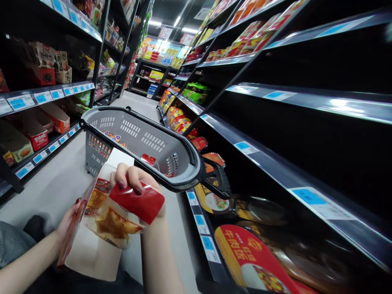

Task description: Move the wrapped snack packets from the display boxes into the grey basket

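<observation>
Reaching up from the bottom edge with two bare forearms (162, 257), beside grey cloth (12, 241) at lower left. Steadying a tall, open-fronted carton (96, 249), white inside and tilted, with the left hand (69, 222) partly curled around its outer side; finger ends mostly hidden behind the cardboard. Pinching the red top of a see-through packet (116, 224) with the right hand (139, 177), fingers bent tightly over it, thumb out of sight. Browned food visible through the plastic, hanging across the carton's open front; cannot tell about contact with the white interior. Just behind, within the same carton, a similar packet (96, 200). Beyond the hands, on the pale floor (33, 196), a grey shopping basket (137, 141) with slotted walls and a black rim, holding orange packages (113, 136) and a red item (148, 159). To the right, along the bottom shelf, red and yellow meal packs (248, 253), one printed with Chinese characters. To the left, on stacked shelves, opened display boxes (59, 118) above blue and white price labels (41, 156). Farther along the right, yellow and red bags (179, 120), then green packs (196, 93). At the aisle's end, a dark rack with yellow boxes (156, 75), under bright ceiling lights (190, 30).
</observation>
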Available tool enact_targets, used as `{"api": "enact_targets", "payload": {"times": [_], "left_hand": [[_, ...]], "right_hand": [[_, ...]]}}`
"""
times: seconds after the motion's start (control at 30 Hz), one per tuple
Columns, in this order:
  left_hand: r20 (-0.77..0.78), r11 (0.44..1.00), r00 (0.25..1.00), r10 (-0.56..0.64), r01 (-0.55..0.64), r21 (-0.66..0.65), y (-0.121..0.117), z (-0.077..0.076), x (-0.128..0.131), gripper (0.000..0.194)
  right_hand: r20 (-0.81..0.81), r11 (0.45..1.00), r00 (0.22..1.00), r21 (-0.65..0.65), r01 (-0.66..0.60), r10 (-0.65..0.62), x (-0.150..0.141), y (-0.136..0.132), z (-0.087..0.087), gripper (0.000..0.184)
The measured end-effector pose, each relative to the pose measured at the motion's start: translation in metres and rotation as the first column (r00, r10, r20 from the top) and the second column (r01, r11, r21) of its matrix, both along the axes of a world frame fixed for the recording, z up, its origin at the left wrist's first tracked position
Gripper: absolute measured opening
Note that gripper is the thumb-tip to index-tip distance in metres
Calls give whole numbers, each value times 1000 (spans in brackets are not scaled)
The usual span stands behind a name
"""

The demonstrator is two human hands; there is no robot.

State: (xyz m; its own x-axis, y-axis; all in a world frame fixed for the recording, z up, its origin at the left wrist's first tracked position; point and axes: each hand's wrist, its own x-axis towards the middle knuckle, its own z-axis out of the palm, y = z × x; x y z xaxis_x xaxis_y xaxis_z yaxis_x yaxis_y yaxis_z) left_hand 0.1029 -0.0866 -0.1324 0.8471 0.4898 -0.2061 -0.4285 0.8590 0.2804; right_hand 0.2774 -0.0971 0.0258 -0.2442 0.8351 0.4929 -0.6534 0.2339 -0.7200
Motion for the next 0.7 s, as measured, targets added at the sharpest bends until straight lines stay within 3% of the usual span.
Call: {"api": "enact_targets", "payload": {"times": [0.33,0.57,0.7], "left_hand": [[71,999,997,19,-22,45,-4,-1,3,44],[108,1000,994,8,-9,11,-3,-7,2,44],[51,999,998,28,-26,-33,-3,-10,1,45]], "right_hand": [[83,986,985,59,-156,151,-8,-9,3,31],[64,989,989,63,-135,131,-10,-7,2,31],[12,999,999,28,-47,47,-10,-6,6,30]]}}
